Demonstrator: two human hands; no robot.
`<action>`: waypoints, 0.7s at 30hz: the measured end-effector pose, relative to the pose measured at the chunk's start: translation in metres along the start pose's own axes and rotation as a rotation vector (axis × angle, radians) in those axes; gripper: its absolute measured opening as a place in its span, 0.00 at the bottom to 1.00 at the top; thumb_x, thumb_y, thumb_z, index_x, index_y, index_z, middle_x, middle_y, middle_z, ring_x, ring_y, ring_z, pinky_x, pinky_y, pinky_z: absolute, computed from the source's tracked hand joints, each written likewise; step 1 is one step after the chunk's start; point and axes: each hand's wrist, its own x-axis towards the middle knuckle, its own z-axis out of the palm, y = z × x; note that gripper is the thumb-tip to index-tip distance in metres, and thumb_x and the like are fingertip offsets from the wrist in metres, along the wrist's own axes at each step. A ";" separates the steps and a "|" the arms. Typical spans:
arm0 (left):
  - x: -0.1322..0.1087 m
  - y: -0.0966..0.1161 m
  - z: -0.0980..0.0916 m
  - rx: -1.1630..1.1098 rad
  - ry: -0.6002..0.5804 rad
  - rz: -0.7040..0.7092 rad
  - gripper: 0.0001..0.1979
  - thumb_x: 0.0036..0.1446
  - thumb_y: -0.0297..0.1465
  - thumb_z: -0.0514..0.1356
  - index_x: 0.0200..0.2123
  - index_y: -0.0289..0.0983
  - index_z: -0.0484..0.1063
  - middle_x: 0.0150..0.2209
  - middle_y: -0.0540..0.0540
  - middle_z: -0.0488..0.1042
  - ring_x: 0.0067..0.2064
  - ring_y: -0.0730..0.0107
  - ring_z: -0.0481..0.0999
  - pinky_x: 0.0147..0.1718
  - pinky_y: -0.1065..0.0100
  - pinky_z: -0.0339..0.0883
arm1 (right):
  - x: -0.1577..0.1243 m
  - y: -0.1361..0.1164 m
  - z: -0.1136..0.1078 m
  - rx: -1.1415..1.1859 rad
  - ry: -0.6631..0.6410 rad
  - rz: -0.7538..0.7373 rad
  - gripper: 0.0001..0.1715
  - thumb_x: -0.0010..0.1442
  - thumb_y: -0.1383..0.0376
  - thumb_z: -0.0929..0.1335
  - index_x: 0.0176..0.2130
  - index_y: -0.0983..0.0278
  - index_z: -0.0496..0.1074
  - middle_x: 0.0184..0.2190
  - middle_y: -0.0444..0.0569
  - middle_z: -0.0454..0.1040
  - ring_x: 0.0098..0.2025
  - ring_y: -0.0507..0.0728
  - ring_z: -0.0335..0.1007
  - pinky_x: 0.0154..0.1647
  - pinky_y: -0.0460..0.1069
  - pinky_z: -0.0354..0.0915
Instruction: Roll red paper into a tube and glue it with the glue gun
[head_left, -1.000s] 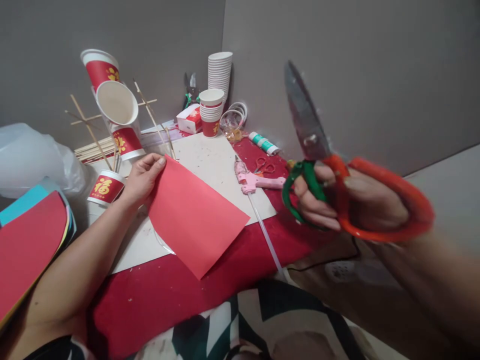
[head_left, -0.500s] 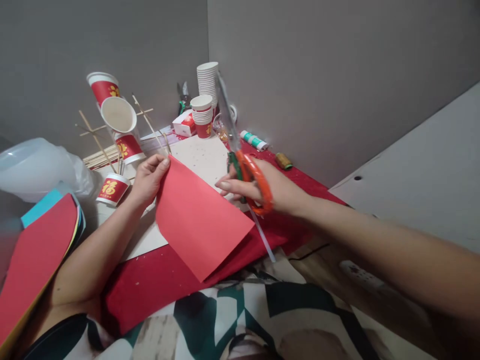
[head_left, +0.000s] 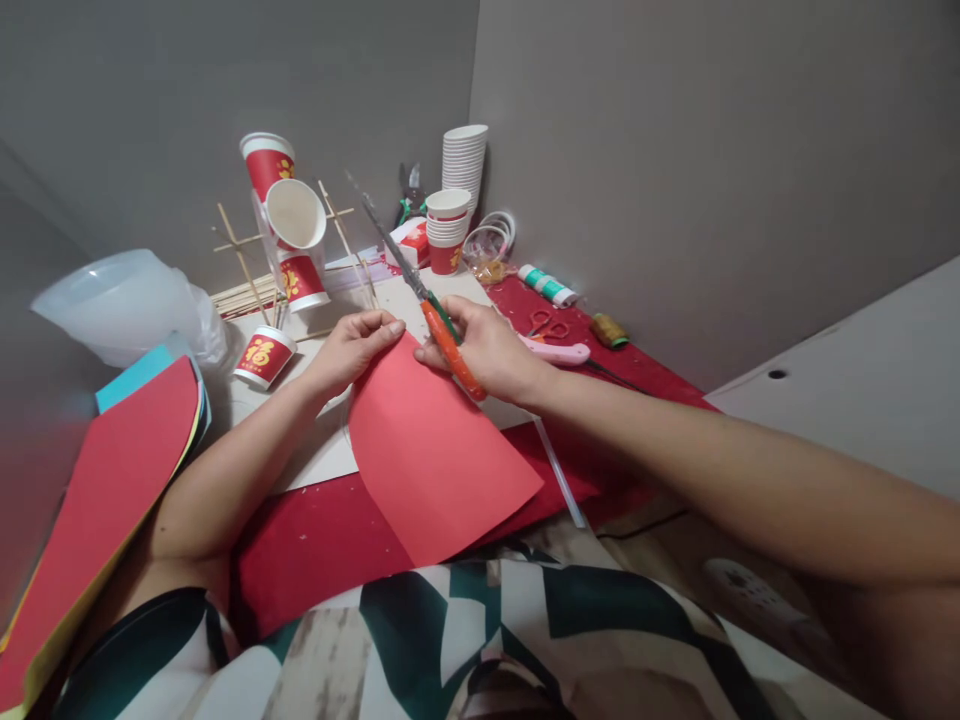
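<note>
"Red cloth (head_left: 315, 560) lay near us; what changed?"

"Our right hand (head_left: 486, 350), gripping scissors (head_left: 441, 335), had reached the red sheet (head_left: 439, 455), pinched above the cloth by our left hand (head_left: 358, 347), so both could work it."

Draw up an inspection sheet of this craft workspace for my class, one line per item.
Surface: pale board on a red cloth; small flecks on the cloth.
Job's things: red sheet, bowed; large scissors, blades pointing away from the person.
Clutter: stacked paper cups, cup-and-stick structure, thread spool, small red scissors, pink handle partly hidden behind the right arm.
Hands: left hand pinches the red sheet's upper corner; right hand holds the large scissors.
Cables: dark cable beside the pink handle.
Surroundings: grey walls; cloudy plastic bag at the left.
</note>
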 end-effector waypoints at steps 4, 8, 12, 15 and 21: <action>0.001 -0.002 -0.002 -0.020 0.029 0.045 0.19 0.50 0.46 0.69 0.27 0.38 0.70 0.24 0.53 0.70 0.24 0.76 0.66 0.25 0.72 0.61 | -0.011 0.005 -0.002 0.028 0.015 -0.007 0.24 0.43 0.57 0.77 0.29 0.59 0.61 0.24 0.38 0.64 0.25 0.50 0.57 0.27 0.47 0.57; 0.008 -0.002 -0.009 0.015 0.131 0.093 0.18 0.49 0.46 0.69 0.28 0.38 0.71 0.24 0.53 0.69 0.23 0.76 0.64 0.24 0.72 0.59 | -0.032 0.011 -0.013 -0.021 0.027 0.004 0.26 0.44 0.55 0.78 0.28 0.59 0.59 0.23 0.37 0.61 0.25 0.50 0.56 0.28 0.48 0.57; 0.015 -0.005 -0.020 0.069 0.185 0.090 0.17 0.49 0.45 0.69 0.28 0.39 0.71 0.23 0.53 0.69 0.23 0.74 0.64 0.24 0.71 0.58 | -0.057 0.009 -0.026 -0.046 0.009 0.066 0.23 0.48 0.55 0.77 0.29 0.57 0.60 0.23 0.38 0.62 0.25 0.52 0.59 0.27 0.49 0.58; 0.018 -0.009 -0.024 0.096 0.210 0.090 0.16 0.51 0.45 0.67 0.29 0.39 0.72 0.24 0.53 0.70 0.23 0.74 0.65 0.24 0.71 0.58 | -0.069 0.005 -0.033 -0.083 -0.010 0.074 0.21 0.49 0.55 0.76 0.29 0.57 0.61 0.24 0.41 0.65 0.26 0.54 0.62 0.27 0.50 0.61; 0.018 -0.019 -0.017 0.333 0.183 0.117 0.16 0.57 0.45 0.62 0.29 0.37 0.73 0.26 0.51 0.73 0.27 0.72 0.69 0.28 0.70 0.63 | -0.080 0.006 -0.041 -0.067 -0.042 0.102 0.18 0.49 0.57 0.75 0.27 0.57 0.63 0.24 0.42 0.67 0.25 0.54 0.63 0.26 0.50 0.63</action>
